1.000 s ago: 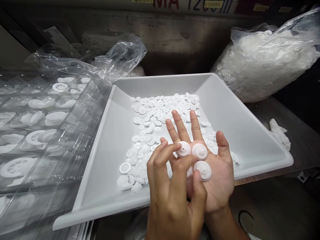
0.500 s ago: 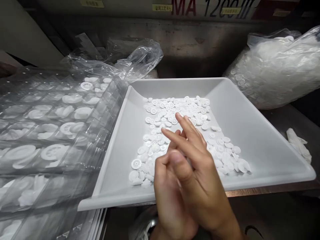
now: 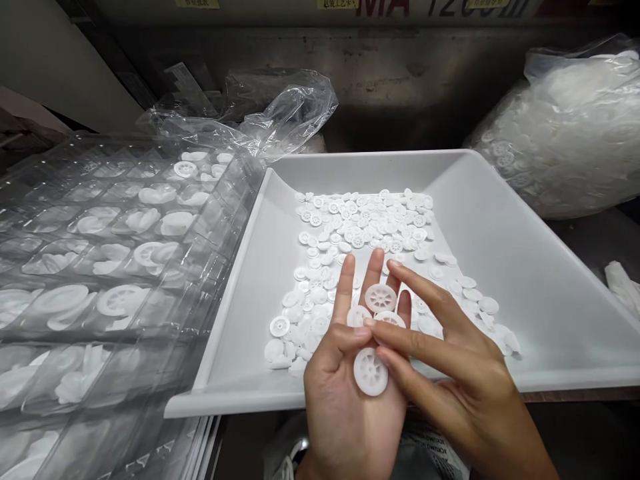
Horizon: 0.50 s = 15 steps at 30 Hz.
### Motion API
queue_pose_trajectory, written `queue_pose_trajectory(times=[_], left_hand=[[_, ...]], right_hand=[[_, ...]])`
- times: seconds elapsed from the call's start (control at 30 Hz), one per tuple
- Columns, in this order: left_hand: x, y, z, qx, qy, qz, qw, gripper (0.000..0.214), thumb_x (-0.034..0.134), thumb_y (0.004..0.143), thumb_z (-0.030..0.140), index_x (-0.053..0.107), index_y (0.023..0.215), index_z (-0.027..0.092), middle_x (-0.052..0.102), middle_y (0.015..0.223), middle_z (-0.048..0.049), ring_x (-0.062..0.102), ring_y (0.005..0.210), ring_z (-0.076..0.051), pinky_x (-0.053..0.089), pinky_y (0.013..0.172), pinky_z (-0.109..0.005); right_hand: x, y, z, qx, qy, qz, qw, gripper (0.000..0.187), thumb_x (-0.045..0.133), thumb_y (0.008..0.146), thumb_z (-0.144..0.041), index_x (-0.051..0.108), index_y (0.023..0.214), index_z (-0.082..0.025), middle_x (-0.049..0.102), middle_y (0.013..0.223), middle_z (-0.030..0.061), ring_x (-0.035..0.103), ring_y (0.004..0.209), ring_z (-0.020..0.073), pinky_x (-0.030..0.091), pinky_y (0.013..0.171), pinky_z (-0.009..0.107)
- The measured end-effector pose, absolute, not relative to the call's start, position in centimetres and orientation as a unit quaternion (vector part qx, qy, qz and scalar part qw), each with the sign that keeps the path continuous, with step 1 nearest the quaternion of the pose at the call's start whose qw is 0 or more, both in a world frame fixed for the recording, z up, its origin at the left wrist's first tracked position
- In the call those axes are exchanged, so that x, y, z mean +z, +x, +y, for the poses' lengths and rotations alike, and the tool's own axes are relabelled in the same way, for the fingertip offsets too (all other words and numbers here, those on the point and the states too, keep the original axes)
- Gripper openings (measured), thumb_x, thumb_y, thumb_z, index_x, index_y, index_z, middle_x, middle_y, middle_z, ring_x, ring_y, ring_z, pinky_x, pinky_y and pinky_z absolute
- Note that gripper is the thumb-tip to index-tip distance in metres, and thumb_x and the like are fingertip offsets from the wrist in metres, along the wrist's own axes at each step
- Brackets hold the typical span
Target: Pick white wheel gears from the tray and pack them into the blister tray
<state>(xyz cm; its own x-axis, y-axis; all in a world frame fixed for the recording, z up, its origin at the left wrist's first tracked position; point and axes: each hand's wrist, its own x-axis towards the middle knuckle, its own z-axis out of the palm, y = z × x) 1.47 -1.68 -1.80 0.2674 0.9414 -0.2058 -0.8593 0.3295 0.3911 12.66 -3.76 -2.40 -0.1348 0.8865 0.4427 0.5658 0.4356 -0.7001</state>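
My left hand (image 3: 353,393) lies palm up above the front of the grey tray (image 3: 225,320), with several white plastic wheels on its palm and fingers. Its thumb bends over one small wheel (image 3: 358,317). A spoked wheel (image 3: 381,298) rests on the fingers, and another wheel (image 3: 371,372) lies on the palm. From the right, my right hand (image 3: 445,360) reaches across with thumb and forefinger closed in on the wheels; the thumb touches the edge of the palm wheel. Many similar white wheels (image 3: 320,293) are spread over the tray floor.
At left, stacked clear blister trays (image 3: 120,253) hold white parts in their pockets. Crumpled clear plastic film (image 3: 295,107) lies behind them. A bulging clear bag of white parts (image 3: 575,133) stands at the back right, with a white cloth-like piece (image 3: 623,287) below it.
My hands were pressed together and have now parted, showing several wheels on the left palm. The right hand has turned to finger them. The view has shifted slightly.
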Motion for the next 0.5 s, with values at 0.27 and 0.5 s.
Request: queue_pose_trajectory(times=[0.27,0.5], left_hand=[[-1.6,1.8,-1.8,0.578,0.08,0.213,0.784,0.053,0.036,0.089,0.025,0.043,0.141,0.03,0.051,0.141,-0.0015,0.048,0.128,-0.026,0.045,0.107,-0.044],[-0.1,2.0,-1.4,0.569,-0.071,0.249,0.781,0.049,0.039,0.088,0.027,0.048,0.137,0.026,0.06,0.133,-0.0055,0.056,0.121,-0.023,0.043,0.107,-0.038]], right_hand=[[-2.3,13.1,-3.9,0.217,-0.488,-0.718,0.446,0.025,0.065,0.085,-0.017,0.067,0.109,-0.023,0.043,0.144,0.0016,0.042,0.132,0.0209,0.039,0.108,0.031],[-2.3,13.4,-4.3,0.233,-0.494,-0.685,0.483,0.01,0.059,0.088,-0.012,0.062,0.092,-0.021,0.051,0.132,0.0028,0.047,0.124,0.0186,0.039,0.103,0.031]])
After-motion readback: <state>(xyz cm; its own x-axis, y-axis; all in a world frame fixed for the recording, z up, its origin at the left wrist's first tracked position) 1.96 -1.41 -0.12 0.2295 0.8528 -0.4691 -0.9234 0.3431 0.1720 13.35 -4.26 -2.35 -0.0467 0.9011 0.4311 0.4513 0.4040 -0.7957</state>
